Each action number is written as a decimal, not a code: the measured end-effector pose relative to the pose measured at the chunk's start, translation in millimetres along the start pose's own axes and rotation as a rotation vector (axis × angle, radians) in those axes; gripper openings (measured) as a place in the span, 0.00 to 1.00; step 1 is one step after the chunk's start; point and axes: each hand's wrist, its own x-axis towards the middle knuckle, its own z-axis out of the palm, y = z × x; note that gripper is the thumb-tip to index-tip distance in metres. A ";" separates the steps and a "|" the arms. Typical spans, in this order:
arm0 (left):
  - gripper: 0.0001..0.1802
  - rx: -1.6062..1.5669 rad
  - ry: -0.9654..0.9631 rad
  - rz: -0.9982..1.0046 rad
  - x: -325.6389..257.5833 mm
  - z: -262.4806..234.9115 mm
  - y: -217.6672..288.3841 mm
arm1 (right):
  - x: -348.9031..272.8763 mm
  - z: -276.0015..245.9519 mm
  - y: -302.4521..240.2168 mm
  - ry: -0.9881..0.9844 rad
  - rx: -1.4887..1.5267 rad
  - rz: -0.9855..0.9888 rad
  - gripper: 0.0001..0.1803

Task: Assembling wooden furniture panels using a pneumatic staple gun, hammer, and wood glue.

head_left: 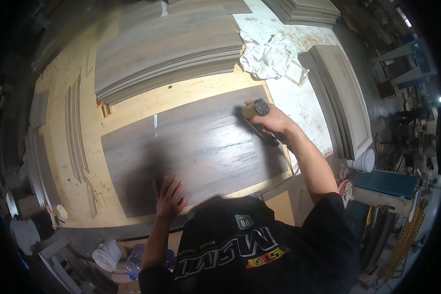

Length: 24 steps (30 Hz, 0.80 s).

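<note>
We have one broad grey wood-grain panel [196, 152] lying flat on the plywood-topped bench [73, 206], directly before us, near edge toward the body. Our left hand [170, 196] is at that near edge, left of middle: fingers spread and loose, palm down, gripping nothing, seemingly resting on the surface. Our right hand [275, 120] is over the panel's right end, fingers wrapped around a handheld tool [252, 111], tan and black. Exact kind unclear; whether its underside meets the panel, we cannot tell.

Progress, as we judge it: panel laid out, tool in place at one end, work on this piece under way or just starting. No strip or frame sits on its face. One pale streak [156, 125] shows toward the far edge; the bright sheen mid-panel may be only lamp glare, so we count no part as finished from it.

Beyond the far edge, a stack of similar panels [166, 54]; done or waiting, we cannot say. Loose narrow strips [76, 132] lie to the left, unattached. At right, frame-edged panels [345, 93] are stacked near a crumpled white cloth [269, 56].
</note>
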 end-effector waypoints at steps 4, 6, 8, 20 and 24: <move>0.36 0.004 0.004 -0.005 -0.2 -0.1 0.9 | -2.4 1.1 -5.8 0.004 -0.033 0.019 0.34; 0.36 0.000 0.007 -0.003 -0.7 1.2 0.4 | -5.1 0.9 -10.1 -0.017 -0.073 -0.006 0.35; 0.35 -0.003 0.011 0.002 -0.3 2.1 -1.0 | -2.3 1.1 -5.0 -0.006 -0.042 -0.008 0.36; 0.34 -0.018 0.040 0.008 -0.8 4.1 -0.6 | -19.3 -1.4 20.0 0.054 0.056 0.021 0.37; 0.34 -0.004 0.033 -0.006 -1.2 3.9 0.8 | -27.1 0.6 14.3 0.023 0.016 0.085 0.36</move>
